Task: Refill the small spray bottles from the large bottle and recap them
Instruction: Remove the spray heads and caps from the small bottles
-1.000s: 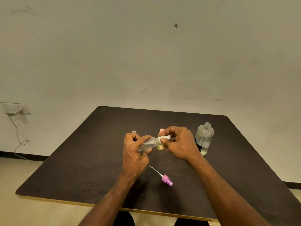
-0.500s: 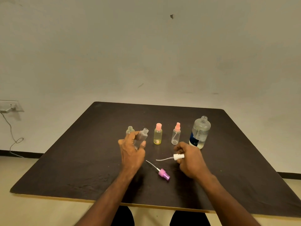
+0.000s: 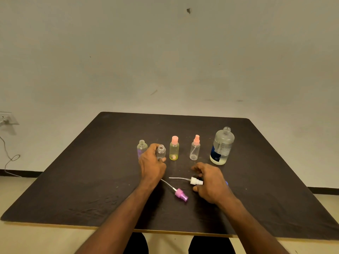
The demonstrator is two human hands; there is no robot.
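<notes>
Having pulled off the white spray head (image 3: 196, 181), the right grip (image 3: 209, 182) lowers it, still held, to the desk (image 3: 91, 180) while the left grip (image 3: 152, 162) steadies the opened clear bottle (image 3: 161, 151), ready for refilling.

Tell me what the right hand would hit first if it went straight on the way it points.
Probably the yellow bottle with the pink cap: the right hand, pinching the white spray head, points forward and left toward it. Depth is unclear; the capped clear bottle beside it is also possible.
</notes>
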